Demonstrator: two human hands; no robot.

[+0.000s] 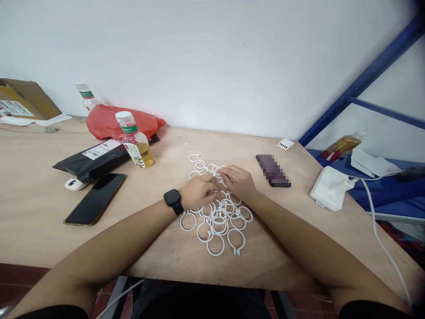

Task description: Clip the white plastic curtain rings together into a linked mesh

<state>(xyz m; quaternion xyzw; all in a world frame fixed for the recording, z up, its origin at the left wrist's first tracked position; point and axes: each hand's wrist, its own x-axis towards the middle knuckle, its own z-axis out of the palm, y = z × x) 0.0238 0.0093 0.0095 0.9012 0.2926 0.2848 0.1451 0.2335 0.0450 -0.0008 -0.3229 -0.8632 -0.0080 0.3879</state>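
Observation:
Many white curtain rings [215, 244], thin hoops with small lugs, lie in a loose heap on the wooden table. My left hand [198, 192], with a black watch [172, 197] on its wrist, rests over the middle of the heap. Its fingers are curled inward, and what they hold is hidden. Just to its right, my right hand [239, 180] has thumb and fingertips pinched together on a white ring. The fingertips of both hands nearly meet. A few more rings [194, 157] lie beyond them, towards the wall.
On the left are a black phone [95, 199], a white earbud case [75, 184], a black parcel bag [94, 161], a drink bottle [137, 144] and a red plastic bag [116, 117]. Another phone [272, 170], a white charger [285, 143] and a white power strip [330, 188] are right.

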